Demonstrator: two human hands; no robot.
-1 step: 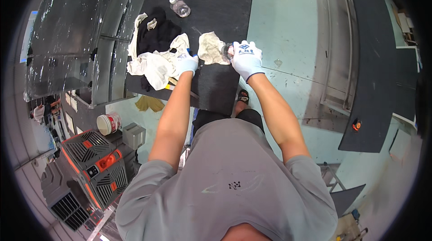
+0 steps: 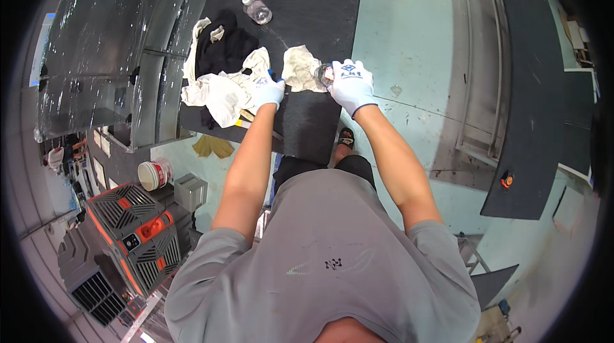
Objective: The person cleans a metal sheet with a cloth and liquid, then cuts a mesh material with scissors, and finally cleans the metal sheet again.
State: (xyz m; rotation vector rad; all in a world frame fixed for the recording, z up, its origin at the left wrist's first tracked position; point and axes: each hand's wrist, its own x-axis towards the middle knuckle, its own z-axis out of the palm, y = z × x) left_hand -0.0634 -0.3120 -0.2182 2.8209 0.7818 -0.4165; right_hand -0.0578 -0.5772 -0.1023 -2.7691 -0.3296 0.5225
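My right hand point(image 2: 352, 85), in a white glove, is closed around a clear rounded container point(image 2: 324, 75). The container looks like a small plastic bottle and partly covers the right edge of a crumpled off-white cloth point(image 2: 299, 69) on the dark table point(image 2: 310, 128). My left hand point(image 2: 268, 92), also gloved, rests at the right side of a heap of white rags point(image 2: 220, 96). Its fingers are mostly hidden among the rags, so whether they grip anything cannot be made out. Just below the rags lies a tool with a yellow part point(image 2: 242, 123).
A clear bottle with a white cap point(image 2: 257, 10) lies farther back, beside dark cloth point(image 2: 224, 45). Film-wrapped metal frames point(image 2: 96, 48) stand left. At lower left are a white bucket point(image 2: 153, 175), straw-like bristles point(image 2: 213, 146) and a grey-orange machine point(image 2: 137, 240). A dark panel point(image 2: 534, 100) is at right.
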